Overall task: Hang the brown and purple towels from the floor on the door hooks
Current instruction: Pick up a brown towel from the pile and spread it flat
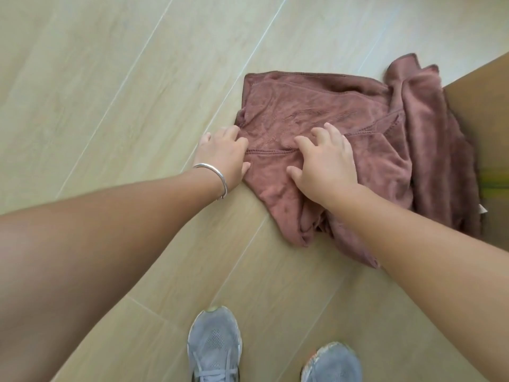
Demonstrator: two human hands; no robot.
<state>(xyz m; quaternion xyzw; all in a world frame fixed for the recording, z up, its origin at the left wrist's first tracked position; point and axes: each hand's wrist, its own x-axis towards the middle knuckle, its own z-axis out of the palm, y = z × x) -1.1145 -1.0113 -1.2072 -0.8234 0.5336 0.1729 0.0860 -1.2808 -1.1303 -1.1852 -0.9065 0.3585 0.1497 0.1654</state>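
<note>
Both hands are down on the brown towel point(325, 125), which lies crumpled on the pale wood floor point(110, 78). The left hand point(223, 158) sits at the towel's near-left edge, fingers curled over the hem, thumb tucked against the cloth just below it; it looks to be pinching that edge, though the fingertips are partly buried in the fabric. A thin silver bracelet point(217, 177) rings the left wrist, just behind the hand.

The right hand point(325, 166) lies on top of the towel, just beside the left hand, with a stitched seam running between them. Its fingers are spread and bent, tips pressing into the cloth, thumb splayed out toward the left hand. Whether it has actually gathered fabric underneath, I cannot tell; from above it reads as a clawing press on the surface.

Beyond the right hand's fingertips the towel spreads flat. Off to the right of that hand it bunches into thick folds, which run up against a brown panel point(484, 106) at the frame's right edge. Under the right wrist a loose flap of towel trails back toward the person.

Behind both arms, close to the person, two grey sneakers point(214, 346) stand on the floor, well apart from the towel.
</note>
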